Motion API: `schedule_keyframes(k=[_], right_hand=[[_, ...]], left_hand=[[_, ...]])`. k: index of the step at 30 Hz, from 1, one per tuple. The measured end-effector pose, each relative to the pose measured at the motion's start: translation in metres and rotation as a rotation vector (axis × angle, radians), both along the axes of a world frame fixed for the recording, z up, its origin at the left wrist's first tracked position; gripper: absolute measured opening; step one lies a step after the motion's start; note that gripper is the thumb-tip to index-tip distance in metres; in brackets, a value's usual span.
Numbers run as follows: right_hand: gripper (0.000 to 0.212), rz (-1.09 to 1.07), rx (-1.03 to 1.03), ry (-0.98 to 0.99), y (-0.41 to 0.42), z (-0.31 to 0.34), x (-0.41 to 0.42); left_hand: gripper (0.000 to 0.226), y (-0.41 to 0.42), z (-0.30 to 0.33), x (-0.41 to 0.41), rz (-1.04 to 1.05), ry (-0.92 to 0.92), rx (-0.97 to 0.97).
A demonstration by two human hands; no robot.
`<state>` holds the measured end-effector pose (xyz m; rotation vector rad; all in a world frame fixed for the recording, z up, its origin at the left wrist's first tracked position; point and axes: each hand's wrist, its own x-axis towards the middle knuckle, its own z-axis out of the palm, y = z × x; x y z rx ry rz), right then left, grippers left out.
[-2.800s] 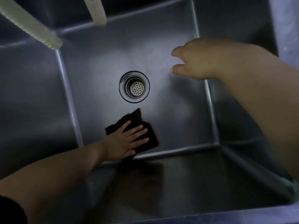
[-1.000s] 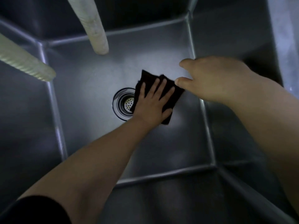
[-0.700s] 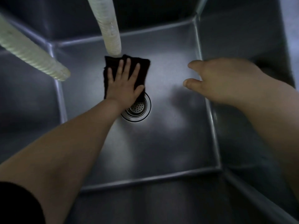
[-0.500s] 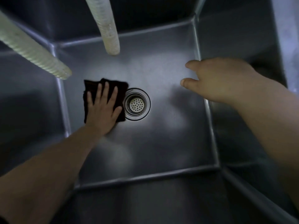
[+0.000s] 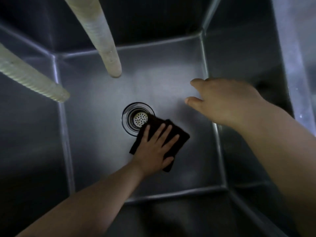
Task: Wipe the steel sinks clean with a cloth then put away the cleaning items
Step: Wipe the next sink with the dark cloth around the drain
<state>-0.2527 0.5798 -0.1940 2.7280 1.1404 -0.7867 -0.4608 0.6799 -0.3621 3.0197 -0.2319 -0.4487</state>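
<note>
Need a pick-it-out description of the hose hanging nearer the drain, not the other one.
Start at the steel sink and find the drain in its floor. Two pale ribbed hoses hang in from above; this hose drops steeply, ending behind the drain, while the other hose slants in from the left wall.

Two pale ribbed hoses hang over a dim basin

One pale ribbed hose (image 5: 102, 38) descends from the top edge, its open end above the floor; a second pale ribbed hose (image 5: 30, 77) slants in from the left, ending near the left wall.
</note>
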Motion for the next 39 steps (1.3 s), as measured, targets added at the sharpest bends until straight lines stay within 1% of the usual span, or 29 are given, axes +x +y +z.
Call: schedule_keyframes(k=[5, 9, 14, 18, 20, 23, 26, 29, 31, 35, 39], right_hand=[[0.047, 0.001, 0.032, -0.053, -0.002, -0.001, 0.001], [0.045, -0.001, 0.054, -0.083, -0.002, -0.003, 0.001], [0.034, -0.012, 0.045, -0.084, 0.000, -0.002, 0.000], [0.028, -0.067, 0.076, -0.214, 0.000, 0.000, 0.001], [0.029, -0.094, 0.091, -0.256, -0.002, -0.001, 0.002], [0.025, -0.107, 0.114, -0.266, -0.004, -0.003, 0.004], [0.029, -0.113, 0.116, -0.267, -0.004, -0.004, 0.006], [0.026, -0.121, 0.109, -0.282, -0.004, -0.004, 0.008], [0.024, -0.119, 0.084, -0.282, -0.004, -0.002, 0.008], [0.027, -0.116, 0.075, -0.254, -0.005, 0.001, 0.007], [0.037, -0.137, 0.052, -0.232, -0.003, 0.004, 0.007]], left_hand=[[0.073, -0.001, -0.004, 0.090, 0.123, -0.011, -0.030], [0.073, 0.038, -0.011, 0.147, 0.236, -0.033, 0.022], [0.073, 0.093, -0.012, 0.206, 0.378, -0.007, 0.050], [0.073, 0.077, -0.011, 0.233, 0.486, 0.019, 0.046], [0.073, 0.055, -0.012, 0.238, 0.452, 0.016, 0.028], [0.076, 0.022, -0.015, 0.236, 0.348, -0.011, -0.015], [0.078, -0.003, -0.020, 0.218, 0.274, -0.061, -0.050], [0.081, -0.022, -0.022, 0.190, 0.201, -0.090, -0.031], [0.082, -0.032, -0.021, 0.165, 0.139, -0.086, -0.032], [0.072, -0.041, -0.014, 0.108, -0.005, -0.051, -0.076], [0.072, -0.043, -0.002, 0.049, -0.042, 0.012, -0.069]])
